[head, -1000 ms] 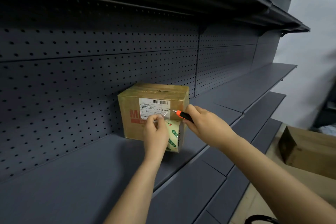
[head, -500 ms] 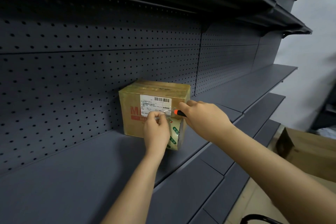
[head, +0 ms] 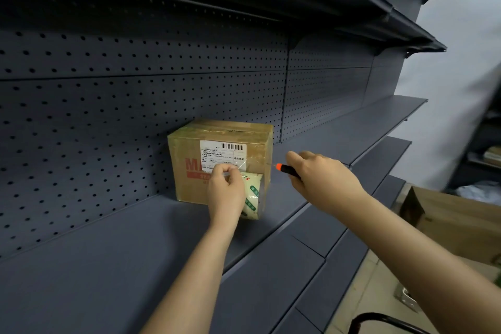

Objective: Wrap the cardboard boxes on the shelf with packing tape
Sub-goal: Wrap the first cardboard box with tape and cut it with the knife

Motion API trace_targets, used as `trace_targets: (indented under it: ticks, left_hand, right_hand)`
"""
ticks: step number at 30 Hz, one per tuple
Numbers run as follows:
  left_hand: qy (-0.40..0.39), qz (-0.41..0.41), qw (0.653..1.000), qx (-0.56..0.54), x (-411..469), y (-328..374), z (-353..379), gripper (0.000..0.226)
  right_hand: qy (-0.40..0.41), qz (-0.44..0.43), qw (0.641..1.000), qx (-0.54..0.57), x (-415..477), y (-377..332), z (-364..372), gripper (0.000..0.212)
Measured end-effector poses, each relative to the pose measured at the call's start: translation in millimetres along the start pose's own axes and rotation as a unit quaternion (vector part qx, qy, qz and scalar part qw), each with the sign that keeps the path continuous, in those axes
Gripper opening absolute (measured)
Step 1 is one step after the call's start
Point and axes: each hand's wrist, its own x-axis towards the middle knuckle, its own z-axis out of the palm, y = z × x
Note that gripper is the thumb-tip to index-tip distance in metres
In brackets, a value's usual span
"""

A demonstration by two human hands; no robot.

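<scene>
A brown cardboard box (head: 189, 171) with a white shipping label (head: 222, 153) stands on the dark grey shelf (head: 108, 252) against the pegboard. My left hand (head: 226, 192) holds a roll of clear packing tape (head: 253, 198) with green print against the box front, fingers pinching the tape strip. My right hand (head: 322, 179) grips a small cutter with an orange tip (head: 283, 168), held just right of the box's front corner and clear of it.
An open cardboard box (head: 455, 222) sits on the floor at the right. Lower shelf tiers (head: 352, 225) step out below. An upper shelf (head: 379, 22) overhangs. A black curved bar (head: 379, 320) shows at the bottom right.
My right hand has drawn the cutter away to the right, off the tape at the box front. The left hand stays on the tape roll.
</scene>
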Motion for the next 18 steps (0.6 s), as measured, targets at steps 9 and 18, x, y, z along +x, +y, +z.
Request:
trace_targets:
  ticks: [9, 18]
  left_hand:
    - [0.003, 0.003, 1.000, -0.010, 0, -3, 3, 0.016]
    - [0.024, 0.009, 1.000, -0.007, -1, -1, 8, 0.017]
  right_hand:
    - [-0.014, 0.056, 0.998, 0.039, -4, 34, 47, 0.014]
    - [-0.079, 0.182, 0.965, 0.172, 41, 24, 99, 0.021]
